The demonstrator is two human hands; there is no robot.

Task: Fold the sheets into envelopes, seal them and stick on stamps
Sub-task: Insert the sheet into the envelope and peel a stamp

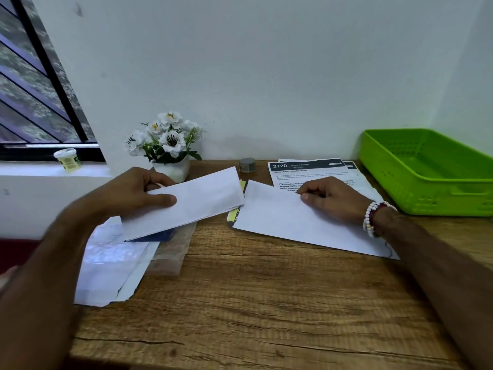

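Envelope in one hand, sheet under the other

Left hand (138,190) pinching a folded white envelope (186,202) above the surface (266,303), long axis pointing up-right; right hand (330,198) curled, fingertips pressing the flat sheet (293,222) just beside it, so nearer that one.

The near desk (266,311) lies bare between the forearms, open to a hand. Left, loose papers (106,263) cover the edge. At the back, flowerpot (170,169), tape roll (247,164) and printed sheets (306,169) line the wall; a green tray (426,193) blocks the right.
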